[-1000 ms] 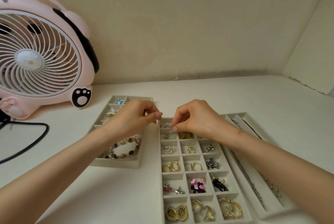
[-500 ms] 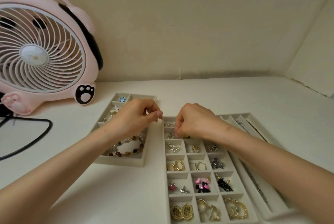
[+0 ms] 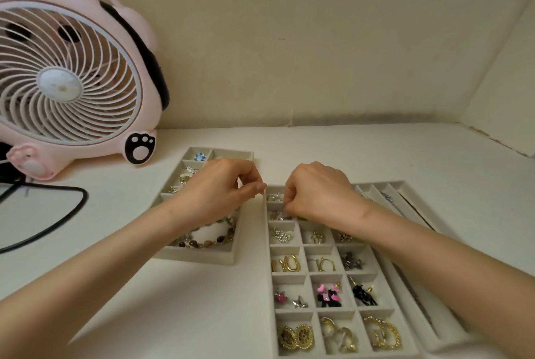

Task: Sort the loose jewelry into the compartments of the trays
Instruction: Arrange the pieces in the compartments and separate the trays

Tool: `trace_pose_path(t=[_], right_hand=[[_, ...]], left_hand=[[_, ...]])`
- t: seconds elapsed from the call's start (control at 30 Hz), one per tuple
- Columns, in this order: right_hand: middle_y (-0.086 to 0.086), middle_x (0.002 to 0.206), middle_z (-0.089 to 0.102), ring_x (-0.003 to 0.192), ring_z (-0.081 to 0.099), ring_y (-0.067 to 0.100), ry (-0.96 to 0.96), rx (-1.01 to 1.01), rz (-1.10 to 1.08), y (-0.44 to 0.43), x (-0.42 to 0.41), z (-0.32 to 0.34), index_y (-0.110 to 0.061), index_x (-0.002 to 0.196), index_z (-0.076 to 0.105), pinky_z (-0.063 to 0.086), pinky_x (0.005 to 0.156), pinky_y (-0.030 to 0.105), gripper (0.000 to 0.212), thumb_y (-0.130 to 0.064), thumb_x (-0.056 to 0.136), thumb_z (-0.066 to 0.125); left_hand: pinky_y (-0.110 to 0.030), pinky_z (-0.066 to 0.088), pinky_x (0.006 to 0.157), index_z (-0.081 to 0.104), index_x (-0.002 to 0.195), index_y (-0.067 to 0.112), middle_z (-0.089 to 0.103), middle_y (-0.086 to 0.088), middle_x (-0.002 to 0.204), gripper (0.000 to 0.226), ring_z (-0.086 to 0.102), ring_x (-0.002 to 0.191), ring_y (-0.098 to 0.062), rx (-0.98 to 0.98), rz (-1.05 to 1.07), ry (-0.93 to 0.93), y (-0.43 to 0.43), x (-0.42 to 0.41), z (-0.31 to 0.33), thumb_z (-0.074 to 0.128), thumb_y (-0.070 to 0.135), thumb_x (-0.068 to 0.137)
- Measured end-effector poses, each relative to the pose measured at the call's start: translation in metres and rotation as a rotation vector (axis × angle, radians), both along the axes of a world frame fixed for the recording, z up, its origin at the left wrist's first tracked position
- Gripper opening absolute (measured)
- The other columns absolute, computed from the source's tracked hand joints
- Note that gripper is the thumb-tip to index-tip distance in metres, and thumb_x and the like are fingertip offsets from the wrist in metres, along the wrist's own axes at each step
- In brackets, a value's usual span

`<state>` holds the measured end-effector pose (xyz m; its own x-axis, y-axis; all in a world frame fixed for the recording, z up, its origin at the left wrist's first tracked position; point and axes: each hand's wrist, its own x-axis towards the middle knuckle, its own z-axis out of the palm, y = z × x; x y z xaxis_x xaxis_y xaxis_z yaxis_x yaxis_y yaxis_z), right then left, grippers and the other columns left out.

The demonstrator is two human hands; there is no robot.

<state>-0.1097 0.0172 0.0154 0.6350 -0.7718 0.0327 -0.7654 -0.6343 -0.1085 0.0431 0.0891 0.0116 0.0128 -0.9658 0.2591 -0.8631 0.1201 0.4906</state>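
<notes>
Right hand (image 3: 318,193) is pinching a silver earring (image 3: 280,216) over the earring tray's (image 3: 271,271) second-row left compartment, left hand (image 3: 225,192) is hovering fingertips-together, contents unclear; should be releasing low, clear of dividers.

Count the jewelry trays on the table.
3: left tray, with the bead bracelet, under the left hand; middle tray, gridded, holding earrings, under the right hand; right tray, long slots, partly behind the right arm. No others show.
</notes>
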Motion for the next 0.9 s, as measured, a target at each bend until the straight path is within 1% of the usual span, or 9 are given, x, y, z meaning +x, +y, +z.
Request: trace_pose_path(t=[0.07,0.17,0.23,0.33,0.43,0.57,0.7,0.83,0.9], right_hand=[[-0.014,0.070,0.055,0.077,0.053,0.012,-0.050,0.026,0.010,0.000,-0.006,0.005,-0.025,0.084,0.073,0.031,0.052,0.019,0.010,-0.017,0.081,0.068],[-0.014,0.061,0.048,0.066,0.048,0.006,-0.157,0.080,0.042,0.000,-0.016,0.014,-0.028,0.079,0.072,0.034,0.054,0.020,0.011,-0.017,0.079,0.070],[-0.009,0.062,0.053,0.062,0.048,0.005,-0.207,0.166,0.102,0.003,-0.021,0.018,-0.027,0.076,0.073,0.039,0.058,0.023,0.010,-0.017,0.077,0.074],[-0.006,0.072,0.059,0.067,0.051,0.006,-0.166,0.235,0.175,0.011,-0.026,0.016,-0.030,0.077,0.075,0.043,0.063,0.024,0.008,-0.022,0.074,0.077],[-0.013,0.068,0.052,0.066,0.048,0.002,-0.095,0.144,0.196,0.019,-0.028,0.009,-0.032,0.084,0.075,0.035,0.058,0.018,0.008,-0.030,0.076,0.075],[-0.017,0.066,0.043,0.072,0.045,0.004,-0.062,0.044,0.204,0.023,-0.026,0.001,-0.030,0.090,0.074,0.029,0.055,0.015,0.009,-0.029,0.082,0.069],[-0.014,0.074,0.051,0.073,0.048,0.007,-0.048,0.033,0.208,0.024,-0.024,-0.001,-0.028,0.087,0.072,0.032,0.056,0.022,0.010,-0.025,0.082,0.064],[-0.014,0.073,0.057,0.070,0.050,0.004,-0.123,0.116,0.185,0.021,-0.029,0.008,-0.028,0.080,0.073,0.038,0.059,0.020,0.006,-0.025,0.080,0.068],[-0.014,0.071,0.060,0.066,0.052,0.001,-0.185,0.178,0.169,0.017,-0.035,0.014,-0.029,0.074,0.072,0.037,0.060,0.018,0.006,-0.024,0.078,0.071]], left_hand=[[-0.018,0.036,0.060,0.065,0.088,0.023,0.058,0.016,0.078,0.013,0.053,0.073,-0.010,0.033,-0.018,-0.012,0.002,0.000,0.001,0.056,0.032,0.089],[-0.024,0.040,0.066,0.064,0.088,0.027,0.061,0.013,0.083,0.006,0.054,0.075,-0.010,0.061,-0.041,-0.018,0.003,0.001,0.002,0.059,0.029,0.088],[-0.019,0.038,0.064,0.064,0.087,0.027,0.061,0.013,0.081,0.002,0.053,0.073,-0.009,0.061,-0.044,-0.020,0.004,0.000,0.002,0.062,0.027,0.086],[-0.017,0.037,0.062,0.063,0.081,0.029,0.062,0.013,0.080,0.004,0.052,0.073,-0.007,0.089,-0.079,-0.021,0.005,-0.002,0.002,0.066,0.027,0.083],[-0.017,0.035,0.062,0.063,0.077,0.031,0.061,0.014,0.078,0.007,0.048,0.071,0.001,0.113,-0.095,-0.049,0.004,-0.006,0.001,0.069,0.028,0.079],[-0.019,0.035,0.065,0.063,0.074,0.032,0.055,0.016,0.073,0.009,0.044,0.070,0.004,0.100,-0.106,-0.110,0.002,-0.011,-0.002,0.070,0.028,0.077],[-0.020,0.033,0.063,0.063,0.076,0.032,0.049,0.018,0.071,0.007,0.041,0.071,0.004,0.071,-0.111,-0.184,0.001,-0.016,-0.004,0.070,0.030,0.077],[-0.025,0.035,0.069,0.064,0.080,0.032,0.046,0.018,0.073,0.006,0.040,0.079,-0.003,0.029,-0.092,-0.269,0.001,-0.019,-0.004,0.069,0.031,0.078],[-0.026,0.031,0.069,0.065,0.083,0.032,0.044,0.018,0.074,0.005,0.039,0.082,-0.005,0.018,-0.081,-0.329,0.002,-0.021,-0.004,0.068,0.034,0.079]])
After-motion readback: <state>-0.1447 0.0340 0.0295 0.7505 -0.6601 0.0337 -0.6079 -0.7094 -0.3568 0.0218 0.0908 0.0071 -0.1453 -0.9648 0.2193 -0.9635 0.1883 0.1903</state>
